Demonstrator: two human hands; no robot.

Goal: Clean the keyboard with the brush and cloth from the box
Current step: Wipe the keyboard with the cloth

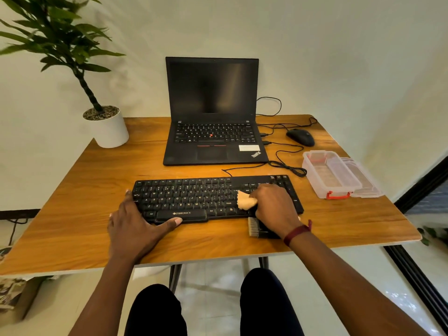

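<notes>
Wood-top desk [72, 214] against pale wall, head-cam view. Found kbd [189, 197] lying flat near front edge, approx. centre. Noted L hand [132, 226] spread, fingers straight over kbd's left end, thumb along front edge by spacebar. Noted R hand [274, 204] curled round bunched beige cloth [246, 201], pressed on keys right of centre; covered the keys beneath. Spotted brush [254, 227] on desk just in front of kbd, bristles facing left, handle mostly hidden under R wrist. Logged clear box [312, 166] w/ red clasp right of kbd, apart from it, open; lid [363, 180] just beside it, far side. Behind kbd: open laptop [213, 112], screen dark; mouse [300, 137] right of laptop; cables [288, 166] looped btw laptop and box. Potted plant [109, 129] at back-left corner.
</notes>
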